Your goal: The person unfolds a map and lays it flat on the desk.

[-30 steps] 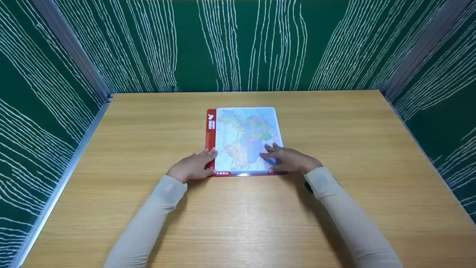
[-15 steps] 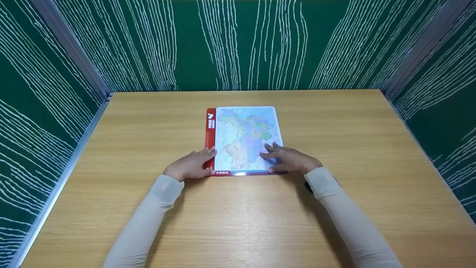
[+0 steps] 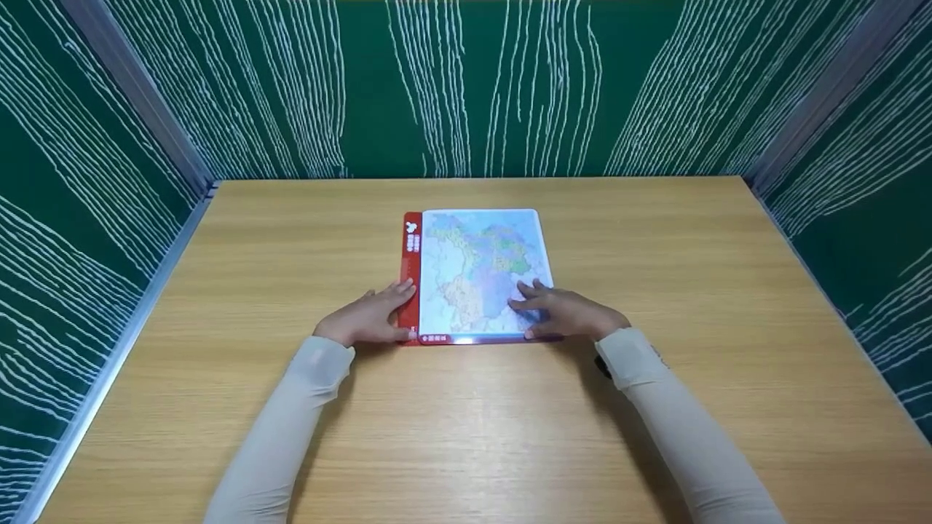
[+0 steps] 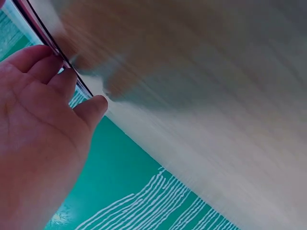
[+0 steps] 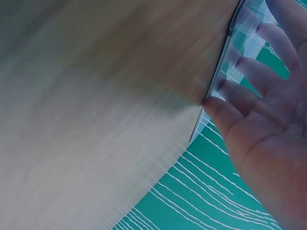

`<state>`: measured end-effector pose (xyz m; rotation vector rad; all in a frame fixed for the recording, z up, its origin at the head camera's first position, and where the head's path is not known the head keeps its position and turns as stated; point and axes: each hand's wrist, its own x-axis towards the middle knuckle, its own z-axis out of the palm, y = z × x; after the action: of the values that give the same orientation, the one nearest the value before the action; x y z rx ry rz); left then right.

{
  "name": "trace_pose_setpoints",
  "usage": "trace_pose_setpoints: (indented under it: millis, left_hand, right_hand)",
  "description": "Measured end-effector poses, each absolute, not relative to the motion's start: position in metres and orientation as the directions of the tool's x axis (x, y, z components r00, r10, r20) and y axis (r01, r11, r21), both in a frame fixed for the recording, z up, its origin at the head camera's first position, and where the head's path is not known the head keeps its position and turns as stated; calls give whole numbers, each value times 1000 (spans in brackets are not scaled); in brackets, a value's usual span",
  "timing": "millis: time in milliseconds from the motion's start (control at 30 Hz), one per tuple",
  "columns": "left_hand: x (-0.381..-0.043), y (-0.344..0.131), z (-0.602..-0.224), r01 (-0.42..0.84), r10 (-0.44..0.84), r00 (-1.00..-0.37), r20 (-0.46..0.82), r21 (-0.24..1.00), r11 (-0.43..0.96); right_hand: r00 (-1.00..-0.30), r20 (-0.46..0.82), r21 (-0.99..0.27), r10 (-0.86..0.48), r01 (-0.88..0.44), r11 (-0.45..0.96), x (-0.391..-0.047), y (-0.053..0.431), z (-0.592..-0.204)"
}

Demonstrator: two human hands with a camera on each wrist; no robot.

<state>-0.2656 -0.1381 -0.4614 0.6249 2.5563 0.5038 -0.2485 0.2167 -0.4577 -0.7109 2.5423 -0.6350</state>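
Observation:
A flat, glossy map board [image 3: 466, 247] with pale blue sea and coloured regions lies on the wooden table, with a red strip [image 3: 411, 251] of white lettering down its left side. My left hand [image 3: 368, 314] touches the lower part of that strip, fingers spread and thumb near the bottom left corner. Over the lower right of the map, my right hand [image 3: 571, 311] rests with fingers fanned out and thumb at the bottom edge. Both wrist views show the board's thin edge side-on, with the left fingers [image 4: 64, 86] and right fingers [image 5: 259, 72] against it.
The wooden tabletop [image 3: 480, 437] spreads around the board. Green panels [image 3: 473, 87] with white wavy lines enclose the back and both sides, joined by grey metal posts [image 3: 145, 94] at the corners. A bright light reflection lies along the board's bottom edge.
My left hand has slid a little to the left, its fingertips moving from the map's edge onto the red strip. The right hand stays in place and the board has barely shifted.

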Motion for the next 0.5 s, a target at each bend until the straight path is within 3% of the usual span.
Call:
trace_pose_setpoints:
  millis: [500]
  left_hand:
    - [-268,-139,-459,298,491,-788,-370,470,831]
  right_hand:
    - [-790,-279,-552,-545,-332,765,-248,216,-458]
